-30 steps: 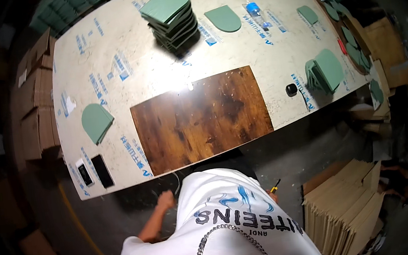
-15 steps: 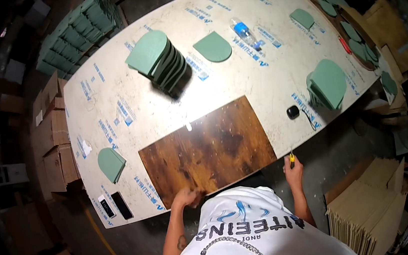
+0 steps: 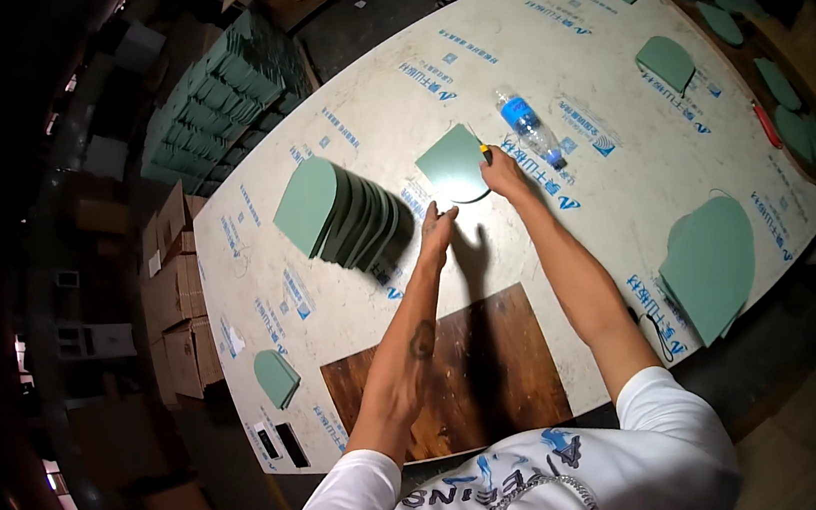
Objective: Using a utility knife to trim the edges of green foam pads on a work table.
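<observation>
A single green panel (image 3: pixel 453 161) with one rounded end lies flat near the middle of the table. My left hand (image 3: pixel 439 233) is just short of its rounded edge, thumb and fingers apart with nothing seen between them. At the panel's right edge, my right hand (image 3: pixel 504 176) is closed round a small tool with a yellow and black handle (image 3: pixel 486 154). Its thin metal tip points away from me over the panel's edge. Left of my hands stands a tall stack of green panels (image 3: pixel 310 206). A brown wood-grain board (image 3: pixel 526 362) lies under my forearms.
A water bottle (image 3: pixel 529 127) lies right of the panel. More green panels (image 3: pixel 711 266) are piled at the right edge, a small stack (image 3: pixel 277 378) at the left. A phone (image 3: pixel 292 446) sits at the near left corner. Cardboard boxes (image 3: pixel 188 356) stand beyond the left edge.
Both hands have moved forward from the table's near edge to the single green panel, the yellow-handled tool staying in my right hand. My left hand has left the board. The view has shifted.
</observation>
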Tool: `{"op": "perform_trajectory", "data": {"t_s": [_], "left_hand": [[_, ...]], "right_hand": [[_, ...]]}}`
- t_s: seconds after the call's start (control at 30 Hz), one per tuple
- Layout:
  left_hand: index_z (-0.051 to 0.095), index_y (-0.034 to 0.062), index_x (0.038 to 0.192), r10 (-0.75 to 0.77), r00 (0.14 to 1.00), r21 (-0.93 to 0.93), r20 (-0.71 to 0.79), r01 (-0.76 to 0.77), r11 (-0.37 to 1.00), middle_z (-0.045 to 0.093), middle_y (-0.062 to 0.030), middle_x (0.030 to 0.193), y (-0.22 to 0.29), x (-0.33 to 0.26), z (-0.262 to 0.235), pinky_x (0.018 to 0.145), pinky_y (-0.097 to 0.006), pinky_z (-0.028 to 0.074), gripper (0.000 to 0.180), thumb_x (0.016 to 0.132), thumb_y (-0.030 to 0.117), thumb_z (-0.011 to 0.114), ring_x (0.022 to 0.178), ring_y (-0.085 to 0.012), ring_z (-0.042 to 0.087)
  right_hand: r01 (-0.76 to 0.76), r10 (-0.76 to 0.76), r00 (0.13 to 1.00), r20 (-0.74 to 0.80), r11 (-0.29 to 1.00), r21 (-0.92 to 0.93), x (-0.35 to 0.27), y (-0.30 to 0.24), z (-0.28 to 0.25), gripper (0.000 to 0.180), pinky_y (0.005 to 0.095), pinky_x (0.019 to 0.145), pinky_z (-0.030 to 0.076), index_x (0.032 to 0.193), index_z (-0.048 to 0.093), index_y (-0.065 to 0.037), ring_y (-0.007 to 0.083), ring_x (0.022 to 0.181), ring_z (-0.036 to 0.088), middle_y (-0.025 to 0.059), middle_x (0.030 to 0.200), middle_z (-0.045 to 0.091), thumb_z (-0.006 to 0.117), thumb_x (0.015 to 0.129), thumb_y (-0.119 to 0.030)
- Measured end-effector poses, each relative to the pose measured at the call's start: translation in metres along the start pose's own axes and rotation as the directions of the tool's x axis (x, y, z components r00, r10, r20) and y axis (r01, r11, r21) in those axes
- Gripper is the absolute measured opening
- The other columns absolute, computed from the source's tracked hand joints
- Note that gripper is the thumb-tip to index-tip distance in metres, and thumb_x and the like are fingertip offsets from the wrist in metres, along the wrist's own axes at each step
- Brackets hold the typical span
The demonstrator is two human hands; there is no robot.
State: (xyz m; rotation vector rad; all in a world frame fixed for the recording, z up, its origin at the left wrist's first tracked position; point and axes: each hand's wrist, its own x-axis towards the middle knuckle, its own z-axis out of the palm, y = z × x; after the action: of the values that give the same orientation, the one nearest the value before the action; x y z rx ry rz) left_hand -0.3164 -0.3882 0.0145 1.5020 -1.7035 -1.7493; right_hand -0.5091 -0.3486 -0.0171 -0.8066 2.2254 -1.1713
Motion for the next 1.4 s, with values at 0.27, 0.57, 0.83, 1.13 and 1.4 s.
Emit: {"op": "perform_trajectory", "data": {"t_s": [0.27, 0.57, 0.83, 1.13, 1.4], "left_hand": [[0.023, -0.0077, 0.157, -0.061, 0.998, 0.069, 0.033, 0.058, 0.996, 0.034, -0.0256, 0.160, 0.010, 0.061, 0.028, 0.122, -0.035, 0.025, 0.089, 0.094, 0.036, 0.068, 0.150, -0.0322, 0.033], [0.026, -0.0043, 0.158, 0.061, 0.978, -0.083, 0.201, -0.045, 0.996, 0.039, -0.0240, 0.158, 0.021, 0.063, 0.111, 0.120, -0.036, 0.027, 0.085, 0.096, 0.036, 0.067, 0.146, -0.0304, 0.038], [0.050, -0.0028, 0.147, 0.148, 0.970, 0.266, 0.191, -0.196, 0.944, 0.056, -0.0286, 0.142, 0.044, 0.010, 0.043, 0.108, -0.038, 0.044, 0.066, 0.097, 0.037, 0.066, 0.129, -0.0354, 0.058], [0.047, 0.0082, 0.146, 0.626, 0.774, 0.976, -0.098, -0.047, 0.211, 0.043, -0.0306, 0.148, 0.075, -0.050, -0.200, 0.108, -0.054, 0.038, 0.077, 0.082, 0.035, 0.082, 0.133, -0.0499, 0.043], [0.056, 0.0025, 0.101, 0.828, 0.556, 0.932, 0.066, -0.332, 0.149, 0.056, -0.0196, 0.100, 0.048, -0.059, -0.226, 0.067, -0.050, 0.054, 0.023, 0.091, 0.019, 0.068, 0.092, -0.0389, 0.060]], "right_hand": [[0.040, -0.027, 0.995, 0.092, 0.989, -0.144, 0.013, 0.023, 0.008, 0.037, 0.0441, 0.108, 0.044, 0.125, 0.061, 0.002, 0.0404, 0.128, 0.054, 0.0222, 0.135, 0.058, 0.062, 0.093, -0.018], [0.014, -0.042, 0.986, -0.159, 0.985, -0.173, 0.013, 0.075, -0.064, 0.040, 0.0477, 0.108, 0.042, 0.122, 0.061, 0.006, 0.0434, 0.125, 0.053, 0.0223, 0.137, 0.056, 0.065, 0.091, -0.020], [-0.051, 0.024, 0.988, -0.153, 0.984, -0.171, -0.009, 0.083, -0.067, 0.042, 0.0462, 0.118, 0.034, 0.128, 0.059, 0.004, 0.0420, 0.139, 0.043, 0.0258, 0.152, 0.044, 0.064, 0.095, -0.021], [-0.119, 0.120, 0.993, 0.006, 0.976, 0.183, -0.244, 0.060, -0.061, 0.034, 0.0351, 0.081, 0.054, 0.119, 0.065, 0.001, 0.0225, 0.088, 0.070, 0.0135, 0.097, 0.073, 0.061, 0.101, -0.028], [-0.018, 0.016, 0.999, 0.028, 0.995, 0.097, -0.364, 0.029, -0.058, 0.029, 0.0312, 0.074, 0.055, 0.123, 0.062, 0.002, 0.0189, 0.081, 0.071, 0.0130, 0.095, 0.074, 0.057, 0.102, -0.017]]}}
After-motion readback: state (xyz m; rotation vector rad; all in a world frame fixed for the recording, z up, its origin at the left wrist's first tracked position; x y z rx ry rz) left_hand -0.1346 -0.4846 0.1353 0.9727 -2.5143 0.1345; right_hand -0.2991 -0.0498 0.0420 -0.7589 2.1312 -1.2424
